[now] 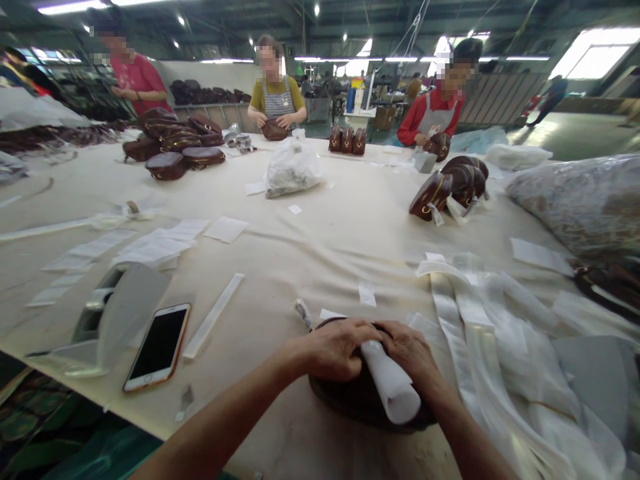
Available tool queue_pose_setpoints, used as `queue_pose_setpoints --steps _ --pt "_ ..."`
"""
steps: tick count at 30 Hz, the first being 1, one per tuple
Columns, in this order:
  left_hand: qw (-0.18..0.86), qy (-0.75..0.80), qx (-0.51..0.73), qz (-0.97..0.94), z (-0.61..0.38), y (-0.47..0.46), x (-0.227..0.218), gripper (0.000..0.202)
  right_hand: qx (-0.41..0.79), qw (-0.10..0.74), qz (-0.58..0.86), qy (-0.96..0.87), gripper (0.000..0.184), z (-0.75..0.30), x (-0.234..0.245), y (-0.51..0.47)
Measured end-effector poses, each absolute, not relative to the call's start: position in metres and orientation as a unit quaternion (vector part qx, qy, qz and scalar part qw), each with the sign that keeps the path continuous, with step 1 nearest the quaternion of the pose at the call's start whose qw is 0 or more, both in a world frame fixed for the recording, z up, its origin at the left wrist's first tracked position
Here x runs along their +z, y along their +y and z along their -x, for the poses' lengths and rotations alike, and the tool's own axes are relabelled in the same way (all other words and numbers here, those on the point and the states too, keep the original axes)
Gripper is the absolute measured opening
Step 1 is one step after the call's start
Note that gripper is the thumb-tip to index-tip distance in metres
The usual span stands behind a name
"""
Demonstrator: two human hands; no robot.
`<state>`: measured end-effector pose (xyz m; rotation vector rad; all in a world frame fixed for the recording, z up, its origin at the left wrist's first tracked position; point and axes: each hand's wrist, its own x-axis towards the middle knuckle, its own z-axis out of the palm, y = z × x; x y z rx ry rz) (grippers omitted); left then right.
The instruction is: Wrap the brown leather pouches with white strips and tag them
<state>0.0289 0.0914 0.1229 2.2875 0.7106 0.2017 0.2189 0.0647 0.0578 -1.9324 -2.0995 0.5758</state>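
Note:
A dark brown leather bag (330,395) lies on the table right in front of me. Across its top rests a rolled white foam sheet (393,387), one end pointing toward me. My left hand (340,348) grips the bag's far side from the left, its fingers bent and its thumb close to the roll. From the right, my right hand (407,347) curls over the same far edge, beside the roll's upper end. The fingertips of both hands meet near the bag's top and are partly hidden. A wrapped zipper pull (303,313) sticks out at the bag's upper left.
A phone (157,347) and a grey tape dispenser (120,313) stand left. White wrapping strips (500,347) pile up at right. Finished brown bags (450,187) and a plastic sack (294,167) sit farther back. Several co-workers handle bags across the table (320,247).

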Motion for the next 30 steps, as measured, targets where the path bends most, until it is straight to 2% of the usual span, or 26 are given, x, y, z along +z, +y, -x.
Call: queue_pose_setpoints --steps 3,6,8,12,19,23,26,28,30 --pt "0.281 0.221 0.16 -0.92 -0.025 0.057 0.122 0.055 0.196 0.118 0.661 -0.714 0.028 -0.219 0.056 0.065" --pt "0.147 0.221 0.184 -0.946 -0.031 0.034 0.107 0.038 0.19 0.121 0.664 -0.713 0.028 -0.219 0.054 0.065" --pt "0.094 0.191 0.178 -0.961 -0.033 0.027 0.096 0.027 0.187 0.121 0.664 -0.714 0.028 -0.219 0.054 0.064" --pt "0.048 0.136 0.184 -0.972 -0.025 0.027 0.088 0.025 0.184 0.121 0.664 -0.714 0.028 -0.219 0.054 0.065" --pt "0.026 0.116 0.224 -0.967 -0.015 0.028 0.081 0.029 0.182 0.116 0.671 -0.71 0.028 -0.217 0.057 0.064" --pt "0.045 0.098 0.205 -0.973 -0.012 0.029 0.077 0.038 0.179 0.113 0.671 -0.711 0.027 -0.216 0.059 0.063" --pt "0.162 0.1 0.194 -0.962 -0.006 0.032 0.085 0.045 0.179 0.109 0.671 -0.711 0.027 -0.216 0.06 0.063" --pt "0.252 0.118 0.183 -0.943 -0.005 0.033 0.094 0.039 0.18 0.108 0.672 -0.71 0.028 -0.216 0.06 0.063" --pt "0.3 0.158 0.181 -0.923 -0.007 0.032 0.101 0.029 0.181 0.108 0.672 -0.71 0.028 -0.216 0.06 0.063"
